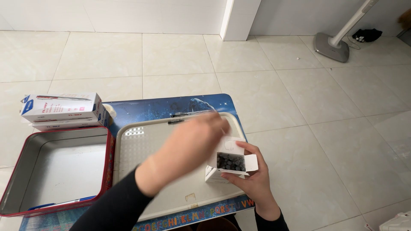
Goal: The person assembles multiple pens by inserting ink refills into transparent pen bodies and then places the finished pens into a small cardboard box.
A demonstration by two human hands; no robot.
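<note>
The small white cardboard box of dark pens (229, 162) sits at four o'clock on the beige plastic tray (141, 147), gripped by the right hand (252, 179); the left hand (195, 139) blurs above, its grip unreadable; keeping the box level would steady the contents.

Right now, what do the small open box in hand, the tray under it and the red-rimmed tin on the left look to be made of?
Small open box: thin white card, matte, with folded flaps.
Tray: probably plastic, pale beige, with a dotted textured face and a rolled rim.
Red-rimmed tin: likely thin metal, with a dull grey sheen inside and a rolled red edge.
</note>
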